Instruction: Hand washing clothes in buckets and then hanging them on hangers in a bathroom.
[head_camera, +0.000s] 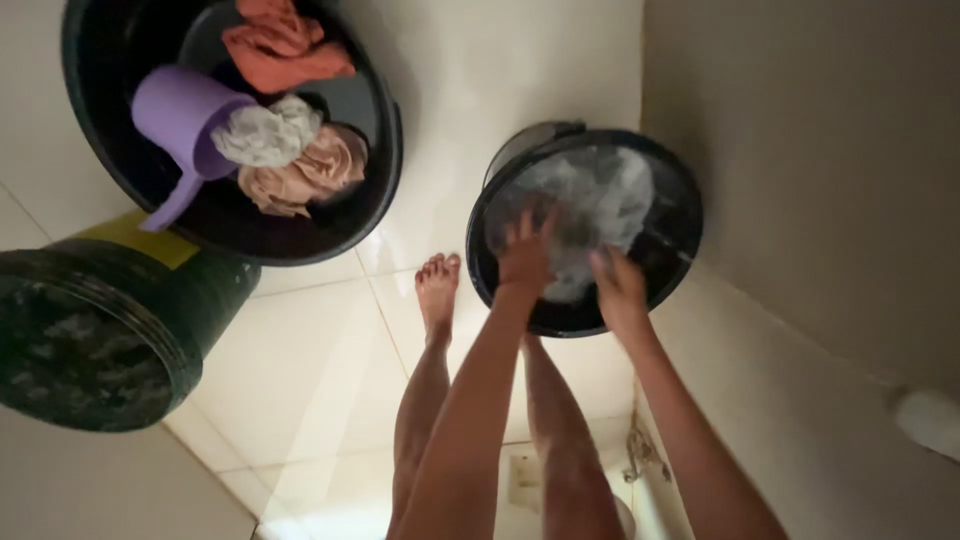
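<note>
A black bucket (672, 262) stands on the tiled floor by the wall, holding foamy water and a pale grey wet cloth (600, 195). Both my hands are down in it. My left hand (525, 258) presses on the cloth's near left part with its fingers spread over it. My right hand (617, 287) grips the cloth's near edge. My bare foot (437, 290) stands just left of the bucket.
A wide black basin (375, 190) at top left holds a purple scoop (180, 120), an orange cloth (285, 45), a white cloth (268, 135) and a beige cloth (310, 175). A second black bucket (190, 300) with dark foamy water stands at left. A beige wall (820, 150) runs along the right.
</note>
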